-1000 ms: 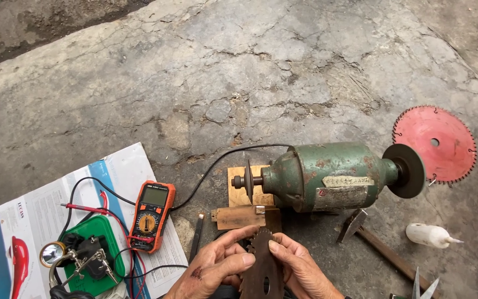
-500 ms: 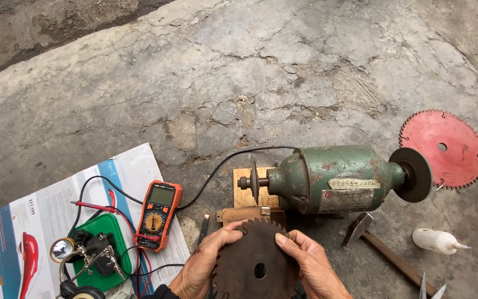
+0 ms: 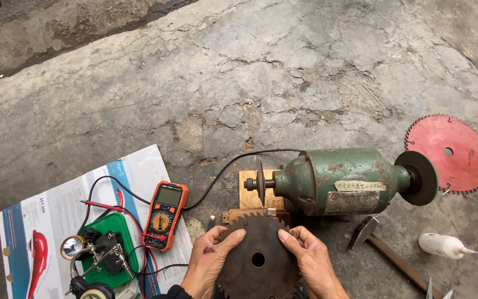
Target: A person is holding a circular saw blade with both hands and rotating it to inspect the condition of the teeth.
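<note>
A dark, rust-brown circular saw blade (image 3: pixel 258 260), toothed all round its rim and pierced by a small round centre hole, lies face-up to the camera at the bottom of the frame, just in front of a green bench grinder (image 3: pixel 338 181) on the cracked concrete floor (image 3: pixel 239 83). The left hand (image 3: pixel 208 263) clasps its left edge, thumb laid across the face; the right hand (image 3: pixel 313 260) closes on the right edge in the same way. Half a second earlier the blade sat a little lower in the frame; a second ago it was turned nearly edge-on between the hands. An orange multimeter (image 3: pixel 164 215) rests on a printed sheet (image 3: pixel 56 216) to the left, a red saw blade (image 3: pixel 449 154) lies beyond the grinder on the right, a hammer (image 3: pixel 385 249) and a white bottle (image 3: pixel 443 245) nearby
</note>
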